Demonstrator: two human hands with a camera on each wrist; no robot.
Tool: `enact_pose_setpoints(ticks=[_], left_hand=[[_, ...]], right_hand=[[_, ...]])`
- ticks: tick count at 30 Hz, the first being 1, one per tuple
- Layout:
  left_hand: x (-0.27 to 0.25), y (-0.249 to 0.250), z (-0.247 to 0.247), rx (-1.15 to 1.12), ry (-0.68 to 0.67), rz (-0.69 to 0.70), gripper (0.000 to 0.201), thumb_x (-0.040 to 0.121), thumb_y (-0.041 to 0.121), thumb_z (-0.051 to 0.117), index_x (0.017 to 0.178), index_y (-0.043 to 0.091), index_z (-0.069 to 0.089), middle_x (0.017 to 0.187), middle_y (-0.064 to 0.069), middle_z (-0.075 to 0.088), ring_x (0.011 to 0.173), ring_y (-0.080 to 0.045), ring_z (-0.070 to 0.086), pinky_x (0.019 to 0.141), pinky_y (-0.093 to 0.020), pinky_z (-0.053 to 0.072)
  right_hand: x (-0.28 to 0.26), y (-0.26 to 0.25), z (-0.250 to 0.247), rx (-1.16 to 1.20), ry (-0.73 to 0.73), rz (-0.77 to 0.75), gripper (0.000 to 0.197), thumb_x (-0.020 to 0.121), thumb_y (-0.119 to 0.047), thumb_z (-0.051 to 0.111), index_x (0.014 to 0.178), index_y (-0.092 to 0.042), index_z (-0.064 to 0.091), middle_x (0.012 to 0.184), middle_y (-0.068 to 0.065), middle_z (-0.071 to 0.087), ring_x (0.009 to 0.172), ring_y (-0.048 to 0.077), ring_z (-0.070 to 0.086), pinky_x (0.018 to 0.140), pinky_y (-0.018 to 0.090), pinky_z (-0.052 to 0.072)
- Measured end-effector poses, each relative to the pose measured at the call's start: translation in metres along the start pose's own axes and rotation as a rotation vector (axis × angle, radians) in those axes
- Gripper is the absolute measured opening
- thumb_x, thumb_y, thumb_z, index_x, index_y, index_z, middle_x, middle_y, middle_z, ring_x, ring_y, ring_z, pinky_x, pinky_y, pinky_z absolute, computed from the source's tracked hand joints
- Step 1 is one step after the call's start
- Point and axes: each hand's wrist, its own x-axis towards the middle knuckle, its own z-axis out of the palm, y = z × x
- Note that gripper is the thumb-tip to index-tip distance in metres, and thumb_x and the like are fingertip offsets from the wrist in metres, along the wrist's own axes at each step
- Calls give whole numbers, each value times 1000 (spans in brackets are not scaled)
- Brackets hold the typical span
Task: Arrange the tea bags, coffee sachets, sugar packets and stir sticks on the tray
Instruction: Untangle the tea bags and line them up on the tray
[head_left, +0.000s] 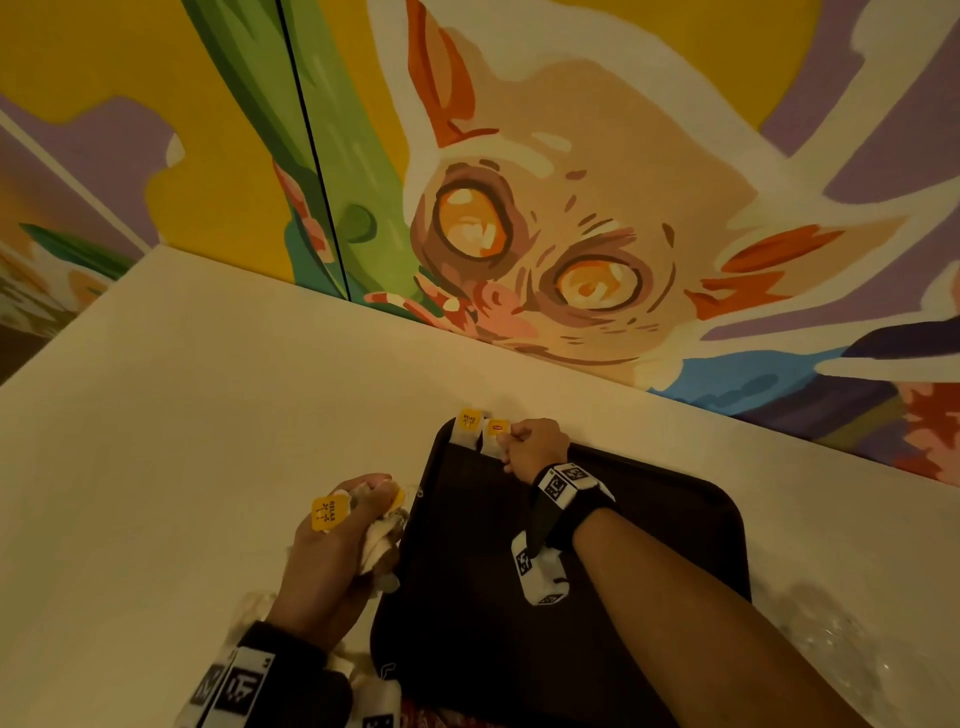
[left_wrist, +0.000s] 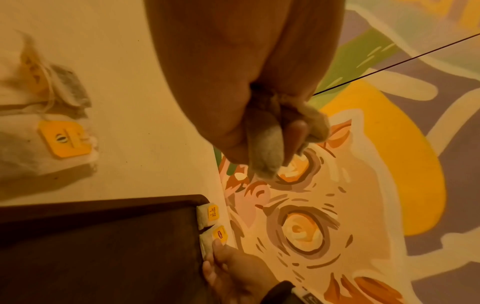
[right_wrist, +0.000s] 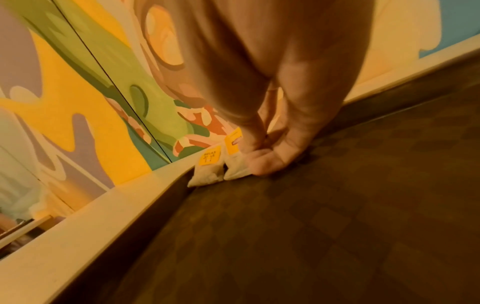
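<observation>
A dark brown tray (head_left: 649, 525) lies on the pale table near the wall. Two tea bags with yellow tags lean against its far left rim: the first tea bag (head_left: 467, 428) (right_wrist: 207, 170) at the corner, the second tea bag (head_left: 493, 439) (right_wrist: 235, 164) just right of it. My right hand (head_left: 532, 447) (right_wrist: 259, 156) pinches the second tea bag with thumb and fingers. My left hand (head_left: 343, 540) hovers left of the tray and grips a bunch of tea bags (head_left: 379, 540) (left_wrist: 267, 144), one yellow tag (head_left: 326, 514) lying over the knuckles.
More loose tea bags (left_wrist: 44, 142) lie on the table to the left, behind my left hand. A painted mural wall (head_left: 571, 208) rises right behind the tray. Crumpled clear plastic (head_left: 831, 639) lies right of the tray.
</observation>
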Motion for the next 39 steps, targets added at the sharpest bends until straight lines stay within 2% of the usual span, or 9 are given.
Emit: enact_pose_setpoints(ticks=[3, 6, 9, 13, 24, 26, 29, 34, 39], left_hand=[[4, -2, 3, 0, 4, -5, 33, 75, 23, 65, 102, 4, 63, 71, -18, 51, 47, -18, 43, 37, -19, 36], [5, -4, 7, 27, 1, -9, 28, 77, 24, 65, 99, 6, 65, 71, -17, 53, 50, -20, 42, 39, -21, 35], [4, -7, 10, 60, -7, -8, 19, 87, 20, 61, 100, 6, 64, 66, -13, 55, 47, -19, 42, 39, -21, 35], [2, -7, 9, 64, -4, -4, 19, 88, 20, 62, 100, 7, 65, 67, -14, 54, 48, -20, 42, 41, -22, 35], [-12, 2, 9, 97, -60, 73, 17, 91, 20, 59, 105, 13, 63, 70, -12, 61, 50, -19, 51, 39, -23, 43], [-16, 2, 11, 137, -69, 93, 16, 91, 22, 60, 105, 17, 64, 70, -10, 63, 49, -19, 54, 40, -24, 44], [-24, 2, 16, 213, -101, 140, 22, 85, 30, 65, 105, 21, 64, 70, -9, 63, 49, -22, 54, 43, -28, 47], [-36, 0, 23, 389, -144, 277, 21, 85, 30, 66, 106, 25, 65, 82, -11, 68, 56, -26, 64, 44, -33, 52], [-46, -3, 24, 473, -212, 382, 22, 85, 32, 64, 105, 22, 66, 81, -11, 68, 67, -37, 66, 49, -37, 54]], right_hand=[[1, 3, 2, 39, 14, -28, 12, 90, -9, 69, 101, -4, 65, 93, 19, 72, 61, 17, 65, 65, 34, 61], [-1, 4, 2, 64, 33, -71, 12, 88, -6, 70, 90, -13, 60, 98, 18, 72, 70, 21, 69, 63, 30, 60], [-3, 4, 1, 84, 27, -91, 15, 87, -3, 70, 95, -10, 59, 100, 17, 71, 73, 20, 69, 54, 19, 56], [-3, 4, 2, 90, 18, -67, 21, 87, -2, 69, 104, -5, 58, 98, 18, 71, 58, 12, 64, 44, 10, 47], [-27, 0, -14, 153, 25, -63, 27, 90, -12, 68, 112, -8, 53, 86, 8, 69, 72, 21, 71, 66, 29, 60], [-46, -7, -23, 207, -28, -60, 21, 93, -17, 65, 110, -9, 56, 94, 10, 70, 72, 18, 70, 62, 25, 59], [-90, -20, -38, 292, -251, -125, 16, 96, -22, 60, 108, -12, 62, 100, 11, 69, 78, 18, 69, 72, 30, 60], [-163, -33, -61, 429, -622, -224, 37, 86, -40, 61, 108, -12, 68, 101, 8, 71, 85, 22, 69, 76, 36, 58], [-192, -28, -76, 347, -588, -413, 26, 89, -26, 64, 107, -9, 72, 95, 5, 72, 80, 16, 67, 71, 27, 57]])
